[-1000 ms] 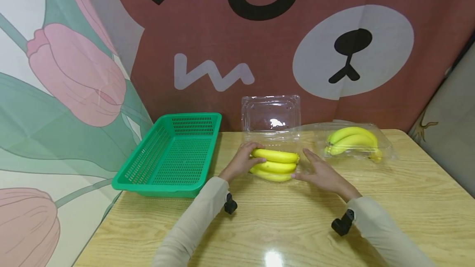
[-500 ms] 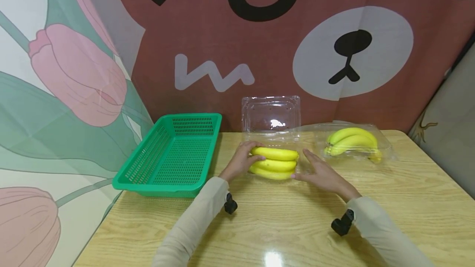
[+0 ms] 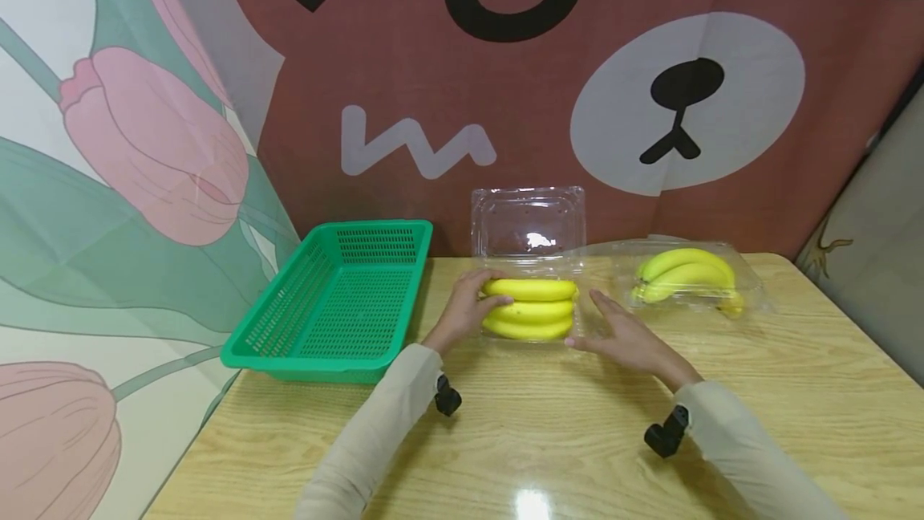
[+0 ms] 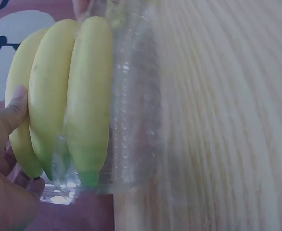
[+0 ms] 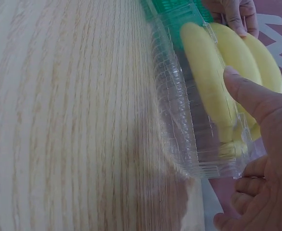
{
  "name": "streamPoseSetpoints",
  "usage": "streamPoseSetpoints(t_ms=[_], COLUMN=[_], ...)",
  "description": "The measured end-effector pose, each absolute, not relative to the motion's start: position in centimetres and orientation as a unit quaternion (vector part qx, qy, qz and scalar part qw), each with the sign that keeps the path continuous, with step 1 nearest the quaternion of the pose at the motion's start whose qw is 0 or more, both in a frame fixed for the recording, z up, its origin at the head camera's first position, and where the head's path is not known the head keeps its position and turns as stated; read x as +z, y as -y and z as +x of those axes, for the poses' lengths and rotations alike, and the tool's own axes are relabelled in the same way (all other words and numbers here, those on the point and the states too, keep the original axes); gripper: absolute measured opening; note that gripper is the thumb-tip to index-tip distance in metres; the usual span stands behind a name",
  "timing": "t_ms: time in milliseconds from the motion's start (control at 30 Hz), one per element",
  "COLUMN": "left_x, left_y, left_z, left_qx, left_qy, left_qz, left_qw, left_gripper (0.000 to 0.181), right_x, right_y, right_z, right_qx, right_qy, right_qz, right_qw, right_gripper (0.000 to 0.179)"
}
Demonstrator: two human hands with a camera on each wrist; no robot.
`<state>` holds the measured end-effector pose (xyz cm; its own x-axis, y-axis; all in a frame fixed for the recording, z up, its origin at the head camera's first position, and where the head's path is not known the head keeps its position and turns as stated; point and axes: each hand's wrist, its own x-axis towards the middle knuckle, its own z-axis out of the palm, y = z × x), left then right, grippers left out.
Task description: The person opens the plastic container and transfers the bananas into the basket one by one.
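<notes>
A bunch of yellow bananas [image 3: 530, 311] lies crosswise in the base of a clear plastic clamshell box [image 5: 172, 110]. Its hinged lid [image 3: 527, 223] stands raised at the back. My left hand [image 3: 465, 310] grips the bunch at its left end, thumb in front and fingers behind, as the left wrist view shows. Beside the box's right end is my right hand [image 3: 631, 342], with thumb and fingers spread apart. In the right wrist view the right thumb [image 5: 256, 96] reaches over the near bananas, while the other fingers lie by the box's end wall.
An open green plastic basket [image 3: 350, 311] stands to the left on the wooden table [image 3: 577, 440]. At the right, a second clear box [image 3: 747, 283] contains another bunch of bananas [image 3: 686, 273]. A printed cloth [image 3: 404, 46] hangs directly behind the table.
The left hand has shifted the bananas slightly back and to the left in the box, bringing them nearer the hinge. The right hand has hardly moved.
</notes>
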<state>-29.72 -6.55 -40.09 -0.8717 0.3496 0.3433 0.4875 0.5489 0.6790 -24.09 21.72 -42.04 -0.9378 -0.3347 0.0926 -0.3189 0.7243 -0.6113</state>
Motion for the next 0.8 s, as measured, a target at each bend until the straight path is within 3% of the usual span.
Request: streamPoseSetpoints(t_ms=[800], left_x=[-37.2], left_y=[7.5], left_z=[-27.6], left_qx=[-0.459], left_qy=[0.853], left_qz=[-0.209], left_qw=[0.137], left_gripper=[0.039], right_x=[-42.0], right_y=[-21.6], right_z=[-24.4], right_qx=[-0.327], right_qy=[-0.926], right_qz=[-0.187], right_qw=[0.010], right_gripper=[0.103])
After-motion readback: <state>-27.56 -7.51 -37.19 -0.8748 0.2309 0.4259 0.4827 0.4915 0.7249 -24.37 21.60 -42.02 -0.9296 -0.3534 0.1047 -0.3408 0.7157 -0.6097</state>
